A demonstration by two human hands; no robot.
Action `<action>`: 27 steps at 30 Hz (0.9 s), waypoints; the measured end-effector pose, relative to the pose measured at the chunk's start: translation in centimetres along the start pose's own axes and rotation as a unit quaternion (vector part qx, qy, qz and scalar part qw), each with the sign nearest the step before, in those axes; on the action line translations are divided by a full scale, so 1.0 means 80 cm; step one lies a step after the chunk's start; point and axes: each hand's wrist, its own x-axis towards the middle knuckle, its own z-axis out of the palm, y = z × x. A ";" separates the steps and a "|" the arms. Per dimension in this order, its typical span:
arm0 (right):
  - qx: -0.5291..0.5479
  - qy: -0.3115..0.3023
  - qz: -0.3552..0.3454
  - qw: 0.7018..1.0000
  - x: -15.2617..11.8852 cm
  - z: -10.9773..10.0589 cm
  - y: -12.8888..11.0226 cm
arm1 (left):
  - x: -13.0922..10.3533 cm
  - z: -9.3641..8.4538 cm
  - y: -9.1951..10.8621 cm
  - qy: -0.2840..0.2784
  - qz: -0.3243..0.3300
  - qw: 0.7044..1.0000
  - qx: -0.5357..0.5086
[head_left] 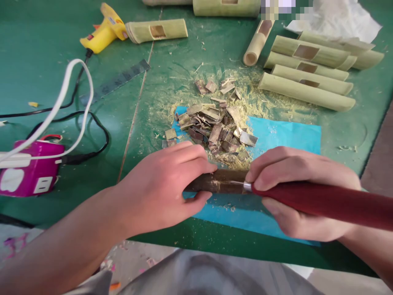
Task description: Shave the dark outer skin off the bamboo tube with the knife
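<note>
My left hand is wrapped over the left part of a dark brown bamboo piece, thumb below and fingers above. In my right hand is a carving tool with a long dark red handle and a silver collar. Its thin blade lies against the upper face of the dark piece. Both hands are over a blue sheet. Just beyond them lies a heap of brown chips among pale shavings. The left end of the dark piece is hidden under my left hand.
Cut bamboo pieces with rectangular openings are at the back right, beside crumpled white plastic. One bamboo tube lies near a yellow glue gun. A magenta power block with cables sits at left on the green table.
</note>
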 end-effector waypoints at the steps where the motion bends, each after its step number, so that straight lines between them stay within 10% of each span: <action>1: 0.008 0.000 0.001 1.000 0.000 -0.001 0.000 | 0.000 -0.001 0.000 -0.001 0.000 1.000 0.001; 27: 0.033 -0.018 -0.001 0.999 -0.002 0.008 -0.001 | 0.001 -0.005 0.002 -0.015 -0.010 1.000 -0.007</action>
